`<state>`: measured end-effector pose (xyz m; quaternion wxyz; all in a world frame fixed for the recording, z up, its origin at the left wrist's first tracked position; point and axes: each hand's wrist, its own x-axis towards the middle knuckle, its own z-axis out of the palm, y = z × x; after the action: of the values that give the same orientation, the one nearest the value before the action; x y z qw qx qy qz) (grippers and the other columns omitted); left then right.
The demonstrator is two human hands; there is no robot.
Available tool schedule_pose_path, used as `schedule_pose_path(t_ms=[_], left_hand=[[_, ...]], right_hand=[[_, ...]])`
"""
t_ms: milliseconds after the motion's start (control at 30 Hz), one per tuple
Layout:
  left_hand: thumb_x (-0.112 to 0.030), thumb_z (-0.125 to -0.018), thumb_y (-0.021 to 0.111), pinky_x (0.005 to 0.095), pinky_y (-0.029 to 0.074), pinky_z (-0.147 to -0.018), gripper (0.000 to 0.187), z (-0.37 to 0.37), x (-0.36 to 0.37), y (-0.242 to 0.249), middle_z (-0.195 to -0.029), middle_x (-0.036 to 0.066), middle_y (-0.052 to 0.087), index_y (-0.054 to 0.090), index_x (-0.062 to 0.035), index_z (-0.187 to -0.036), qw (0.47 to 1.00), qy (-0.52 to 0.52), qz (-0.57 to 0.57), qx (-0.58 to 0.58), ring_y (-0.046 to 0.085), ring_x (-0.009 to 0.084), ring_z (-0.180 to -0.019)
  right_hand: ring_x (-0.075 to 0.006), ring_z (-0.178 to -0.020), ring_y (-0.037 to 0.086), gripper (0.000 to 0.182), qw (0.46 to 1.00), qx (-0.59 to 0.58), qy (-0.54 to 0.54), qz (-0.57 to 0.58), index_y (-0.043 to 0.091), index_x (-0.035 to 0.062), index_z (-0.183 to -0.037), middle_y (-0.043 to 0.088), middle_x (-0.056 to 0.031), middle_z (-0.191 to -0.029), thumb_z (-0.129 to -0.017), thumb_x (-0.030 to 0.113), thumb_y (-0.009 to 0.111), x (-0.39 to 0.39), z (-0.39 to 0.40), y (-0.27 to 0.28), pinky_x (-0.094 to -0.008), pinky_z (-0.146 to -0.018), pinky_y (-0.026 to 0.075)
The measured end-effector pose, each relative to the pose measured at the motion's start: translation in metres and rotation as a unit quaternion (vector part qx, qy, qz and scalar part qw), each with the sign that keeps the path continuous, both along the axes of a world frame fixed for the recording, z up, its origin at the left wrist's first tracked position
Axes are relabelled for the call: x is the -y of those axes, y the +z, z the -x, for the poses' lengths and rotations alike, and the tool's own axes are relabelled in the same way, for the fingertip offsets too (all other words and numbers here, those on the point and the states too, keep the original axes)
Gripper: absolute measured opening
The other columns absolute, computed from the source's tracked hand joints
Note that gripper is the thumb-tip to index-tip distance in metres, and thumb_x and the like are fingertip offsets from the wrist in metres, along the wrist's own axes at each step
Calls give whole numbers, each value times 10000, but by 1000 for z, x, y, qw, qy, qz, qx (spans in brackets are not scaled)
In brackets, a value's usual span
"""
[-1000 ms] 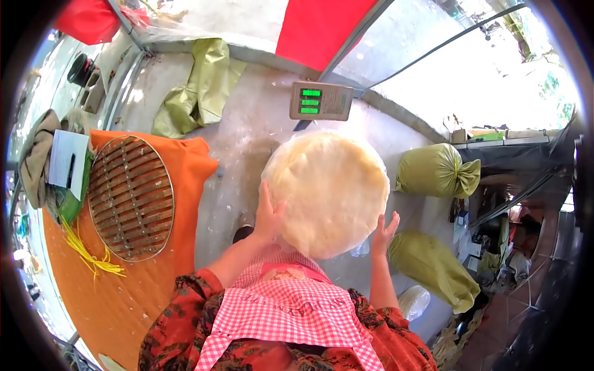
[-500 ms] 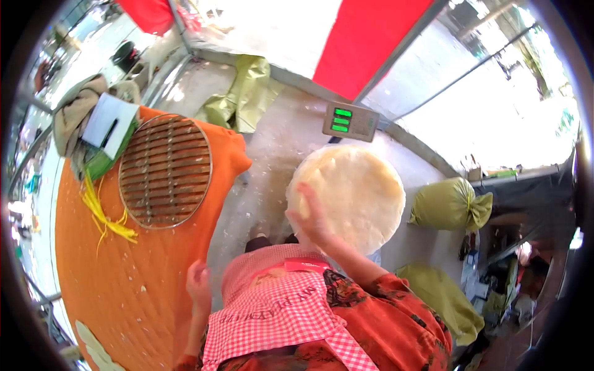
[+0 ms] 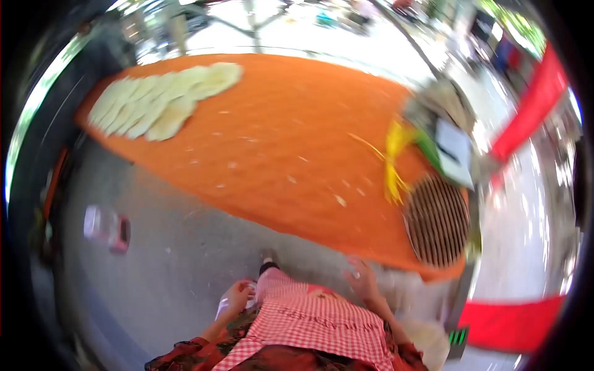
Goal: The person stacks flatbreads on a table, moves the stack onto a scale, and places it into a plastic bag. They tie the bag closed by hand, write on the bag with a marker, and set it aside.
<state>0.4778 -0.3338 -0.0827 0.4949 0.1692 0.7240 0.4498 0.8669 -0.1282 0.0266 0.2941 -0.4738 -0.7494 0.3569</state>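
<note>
My left hand [image 3: 236, 298] is at the left side of my pink checked apron [image 3: 322, 321], its fingers curled. Something pale shows beside those fingers, too blurred to name. My right hand [image 3: 362, 279] hovers by the front edge of the orange-covered table [image 3: 278, 154], fingers apart and nothing in them. Behind my right arm, low in the view, part of the round pale stack [image 3: 430, 346] shows beside the scale's display [image 3: 458, 337] with green digits.
Overlapping flat pale rounds [image 3: 158, 99] lie at the table's far left. A round slatted rack [image 3: 437, 221], yellow ties [image 3: 396, 161] and a white pad [image 3: 455, 151] sit at its right end. On the floor at left is a clear container [image 3: 102, 226] with a reddish end.
My view has swung left, from the pale stack and scale to the long table. My right hand has come off the stack. My left hand has moved from the table edge to my apron's side.
</note>
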Motion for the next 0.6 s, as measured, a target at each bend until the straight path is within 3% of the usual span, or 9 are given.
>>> schedule_pose_path(t_ms=[133,233,333,433,500,567,600], left_hand=[[-62,-916,540,313,546,-663,244,68,-17,-12,-968,109,653,541,-17,-1156,990,119,-36,70,657,194,-779],[-53,-908,534,314,541,-668,246,137,-26,30,-966,108,650,541,-25,-1153,958,272,-24,88,657,197,-799],[-39,-888,543,308,531,-655,252,207,-1,23,-962,103,648,546,-45,-1139,923,370,-23,101,651,189,-794],[-41,-876,555,293,519,-644,245,268,7,29,-951,96,646,548,-48,-1121,903,423,-7,79,644,176,-783],[-41,-877,555,285,515,-641,236,303,13,27,-945,93,645,548,-47,-1113,900,431,-26,63,642,172,-784],[-55,-882,566,278,511,-643,233,339,-13,38,-940,86,645,548,-43,-1115,897,435,-35,62,641,167,-788],[-62,-885,572,274,509,-644,233,358,-35,44,-938,82,644,548,-41,-1116,895,439,-43,61,640,164,-791]], right_hand=[[-382,-1185,505,436,987,49,43,-146,590,-7,-1131,544,-189,-1264,-787,201,758,-86,147,12,-426,-1005,424],[-387,-1201,487,471,974,96,71,-192,576,2,-1162,541,-191,-1266,-789,230,753,-149,259,14,-423,-1013,412],[-394,-1154,505,404,935,201,66,-285,598,14,-1069,558,-182,-1227,-787,257,756,-184,329,-20,-424,-968,425],[-352,-1024,559,326,936,244,22,-251,600,27,-873,585,-168,-1139,-796,309,746,-213,352,-30,-434,-814,466],[-303,-760,591,355,916,361,12,-176,551,40,-700,625,-149,-891,-822,326,724,-243,370,-26,-422,-628,453],[-256,-604,587,470,962,271,-31,0,547,30,-608,617,-105,-680,-838,413,696,-281,426,-8,-397,-550,447],[-206,-578,584,441,984,174,-1,35,568,33,-622,593,-78,-618,-853,388,690,-300,467,-8,-375,-519,430]])
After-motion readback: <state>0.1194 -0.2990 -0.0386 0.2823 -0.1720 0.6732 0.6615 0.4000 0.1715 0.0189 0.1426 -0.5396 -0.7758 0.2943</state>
